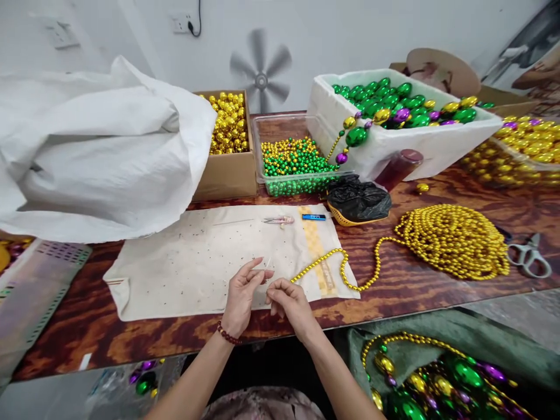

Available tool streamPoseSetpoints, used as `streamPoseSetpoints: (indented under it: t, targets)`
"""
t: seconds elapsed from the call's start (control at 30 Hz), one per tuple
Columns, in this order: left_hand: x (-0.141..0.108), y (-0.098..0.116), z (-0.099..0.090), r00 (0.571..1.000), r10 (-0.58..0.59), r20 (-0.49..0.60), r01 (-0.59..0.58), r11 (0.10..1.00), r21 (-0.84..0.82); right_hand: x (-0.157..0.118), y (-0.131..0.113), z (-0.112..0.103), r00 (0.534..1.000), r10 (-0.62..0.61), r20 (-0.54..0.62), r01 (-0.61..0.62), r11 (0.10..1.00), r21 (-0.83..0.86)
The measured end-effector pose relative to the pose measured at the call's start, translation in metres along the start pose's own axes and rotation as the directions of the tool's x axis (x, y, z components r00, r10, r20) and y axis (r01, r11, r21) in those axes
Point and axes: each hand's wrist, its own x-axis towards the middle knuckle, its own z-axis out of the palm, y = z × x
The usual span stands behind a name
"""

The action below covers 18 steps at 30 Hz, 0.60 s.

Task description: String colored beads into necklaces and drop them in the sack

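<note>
My left hand [240, 296] is raised over the pale cloth [175, 262], its thumb and fingers drawn together. A thin white strand, looking like thread [268, 263], stands up at its fingertips. Just to the right, my right hand [289, 300] pinches the end of a gold bead string [318, 259]. From there the string runs across the cloth to a coiled heap of gold beads [452, 240]. Farther back on the cloth lie small thread snips [279, 220], a thin needle-like rod [233, 222] and a blue lighter-like object [314, 217].
Behind the cloth stand a clear bin of small beads [301, 185], a carton of gold beads [227, 178] and a foam box [420, 154]. Grey-handled scissors [530, 256] lie right. White sheeting [100, 157] bulges at left. Finished-looking strands [441, 385] fill a green-lined container below.
</note>
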Motion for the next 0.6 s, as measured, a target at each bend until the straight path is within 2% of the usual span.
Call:
streamPoseSetpoints:
  t: [0.13,0.3,0.4,0.47,0.53,0.6]
  targets:
    - [-0.002,-0.001,0.004,0.998,-0.050,0.030,0.051,0.998,-0.024,-0.002,-0.001,0.004,0.997,0.083,-0.004,-0.082,0.995,0.063]
    - [-0.004,-0.005,0.007,0.992,-0.082,0.096,0.091,0.992,-0.092,0.002,0.006,0.001,0.996,0.094,0.011,-0.094,0.988,0.119]
    - [-0.001,-0.004,0.002,0.994,-0.014,0.106,0.020,0.999,-0.047,0.000,0.006,-0.013,1.000,-0.006,-0.026,0.003,0.993,-0.117]
    - [0.001,0.000,-0.002,0.987,0.030,0.159,-0.039,0.998,0.053,-0.006,-0.003,-0.026,0.988,-0.138,-0.068,0.108,0.939,-0.328]
    - [0.003,0.004,-0.006,0.965,0.031,0.259,-0.075,0.984,0.161,-0.014,-0.019,-0.036,0.964,-0.264,-0.025,0.222,0.856,-0.467]
    - [0.005,0.009,-0.007,0.932,-0.001,0.362,-0.092,0.967,0.238,-0.017,-0.035,-0.040,0.922,-0.373,0.100,0.360,0.737,-0.572]
